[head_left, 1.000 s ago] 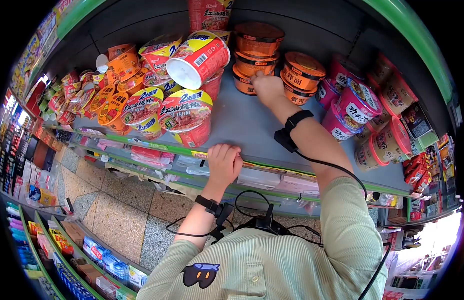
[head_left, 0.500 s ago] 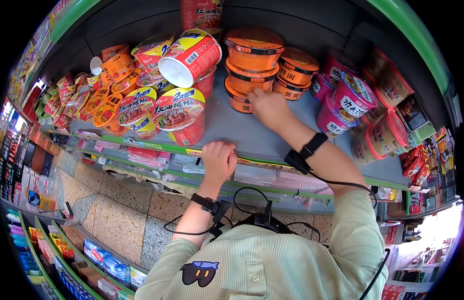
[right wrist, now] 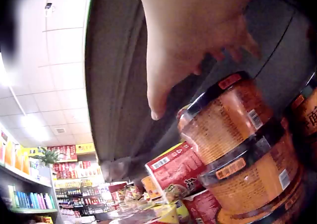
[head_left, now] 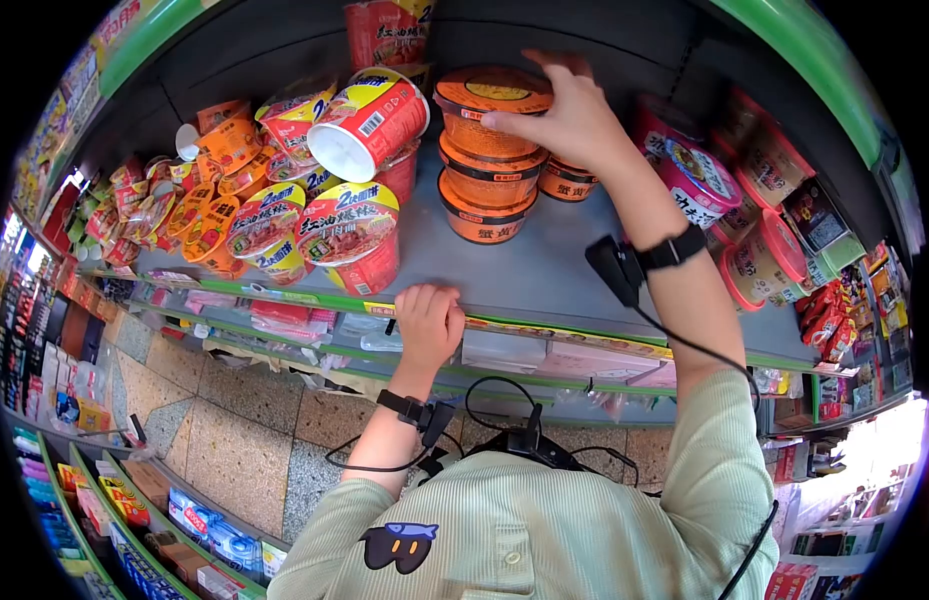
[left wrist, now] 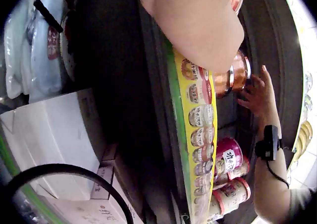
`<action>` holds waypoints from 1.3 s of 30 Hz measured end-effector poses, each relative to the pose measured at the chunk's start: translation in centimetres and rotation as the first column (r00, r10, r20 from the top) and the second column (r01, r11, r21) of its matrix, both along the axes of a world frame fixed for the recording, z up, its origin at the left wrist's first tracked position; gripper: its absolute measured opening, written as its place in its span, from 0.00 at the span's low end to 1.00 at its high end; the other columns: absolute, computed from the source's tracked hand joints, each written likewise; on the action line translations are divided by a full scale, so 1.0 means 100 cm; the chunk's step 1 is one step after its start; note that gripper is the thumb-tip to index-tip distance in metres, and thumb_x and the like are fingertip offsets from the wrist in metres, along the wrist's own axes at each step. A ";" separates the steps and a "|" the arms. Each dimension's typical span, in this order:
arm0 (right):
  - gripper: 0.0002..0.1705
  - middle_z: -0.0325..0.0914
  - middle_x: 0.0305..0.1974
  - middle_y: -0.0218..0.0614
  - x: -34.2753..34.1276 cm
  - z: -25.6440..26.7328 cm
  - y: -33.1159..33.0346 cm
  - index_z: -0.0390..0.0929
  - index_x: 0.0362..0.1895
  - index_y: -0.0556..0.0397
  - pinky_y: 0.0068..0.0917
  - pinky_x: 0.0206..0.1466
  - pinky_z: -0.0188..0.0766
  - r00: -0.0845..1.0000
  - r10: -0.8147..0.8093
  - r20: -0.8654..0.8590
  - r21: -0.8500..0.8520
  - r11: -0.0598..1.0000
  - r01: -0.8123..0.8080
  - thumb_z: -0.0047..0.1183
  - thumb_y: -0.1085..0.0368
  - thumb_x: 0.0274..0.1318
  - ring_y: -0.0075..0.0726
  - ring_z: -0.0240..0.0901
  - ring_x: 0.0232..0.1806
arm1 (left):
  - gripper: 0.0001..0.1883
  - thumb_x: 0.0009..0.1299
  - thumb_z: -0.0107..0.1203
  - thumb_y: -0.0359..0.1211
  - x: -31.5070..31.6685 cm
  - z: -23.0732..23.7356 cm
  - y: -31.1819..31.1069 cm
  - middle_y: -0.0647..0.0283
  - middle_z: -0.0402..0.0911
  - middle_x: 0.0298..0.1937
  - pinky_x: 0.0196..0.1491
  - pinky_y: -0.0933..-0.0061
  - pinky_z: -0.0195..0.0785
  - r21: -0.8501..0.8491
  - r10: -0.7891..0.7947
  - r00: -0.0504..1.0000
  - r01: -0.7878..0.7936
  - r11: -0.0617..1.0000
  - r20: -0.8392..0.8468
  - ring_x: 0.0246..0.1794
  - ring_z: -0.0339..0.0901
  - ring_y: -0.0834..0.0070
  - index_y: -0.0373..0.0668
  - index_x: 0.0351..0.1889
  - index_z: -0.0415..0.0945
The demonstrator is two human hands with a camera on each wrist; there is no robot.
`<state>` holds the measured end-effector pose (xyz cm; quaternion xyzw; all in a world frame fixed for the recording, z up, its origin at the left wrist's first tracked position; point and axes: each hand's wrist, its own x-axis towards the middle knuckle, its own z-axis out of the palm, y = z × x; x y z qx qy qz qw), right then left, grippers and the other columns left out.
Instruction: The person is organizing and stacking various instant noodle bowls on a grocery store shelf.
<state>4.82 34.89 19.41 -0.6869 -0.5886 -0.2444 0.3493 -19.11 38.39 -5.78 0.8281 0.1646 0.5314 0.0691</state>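
Three orange instant-noodle bowls with black-rimmed lids stand in a stack (head_left: 492, 170). My right hand (head_left: 576, 112) is spread above the right side of the top bowl (head_left: 474, 125), thumb stretched toward its front and fingers reaching to the back. In the right wrist view, this hand (right wrist: 198, 40) hovers over the top bowl (right wrist: 228, 120) with thumb and fingers apart. My left hand (head_left: 428, 318) rests at the shelf's front edge with loosely bent fingers; in the left wrist view, that hand (left wrist: 198, 26) lies over the label strip (left wrist: 198, 115).
Another orange bowl (head_left: 567, 180) stands behind to the right. Red noodle cups (head_left: 359, 240) crowd the left, one tipped cup (head_left: 369, 125) on top. Pink bowls (head_left: 699, 185) and brown tubs (head_left: 764, 260) stand right. A green-edged shelf (head_left: 544, 260) bears them all.
The stack of orange bowls has come forward toward the shelf's front. My right hand has left the lower bowls, risen to the top one and spread its fingers. My left hand stays at the edge.
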 end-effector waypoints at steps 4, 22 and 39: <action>0.69 0.64 0.70 0.67 0.008 0.005 0.027 0.66 0.73 0.63 0.46 0.77 0.58 0.982 0.038 -0.185 -0.227 0.971 -0.080 0.70 0.26 0.34 0.62 0.50 0.80 | 0.08 0.59 0.57 0.28 0.000 -0.001 0.002 0.62 0.77 0.35 0.47 0.57 0.62 0.005 -0.007 1.000 0.007 1.000 0.004 0.39 0.74 0.58 0.44 0.38 0.77; 0.48 0.86 0.51 0.50 -0.001 -0.005 0.023 0.85 0.58 0.50 0.42 0.62 0.75 0.979 -0.023 -0.203 -0.142 0.990 -0.007 0.67 0.29 0.40 0.52 0.83 0.54 | 0.09 0.59 0.57 0.28 0.000 -0.001 0.002 0.63 0.77 0.36 0.48 0.57 0.62 0.010 -0.006 1.000 0.006 1.000 -0.003 0.40 0.74 0.59 0.45 0.38 0.76; 0.37 0.79 0.64 0.24 0.102 -0.012 0.035 0.79 0.63 0.13 0.71 0.70 0.57 0.845 -0.531 -0.064 -0.200 0.836 0.510 0.57 0.25 0.48 0.49 0.65 0.72 | 0.08 0.60 0.56 0.26 0.000 -0.001 0.001 0.61 0.76 0.34 0.47 0.57 0.61 0.010 -0.013 1.000 0.013 1.000 0.011 0.39 0.73 0.58 0.44 0.37 0.76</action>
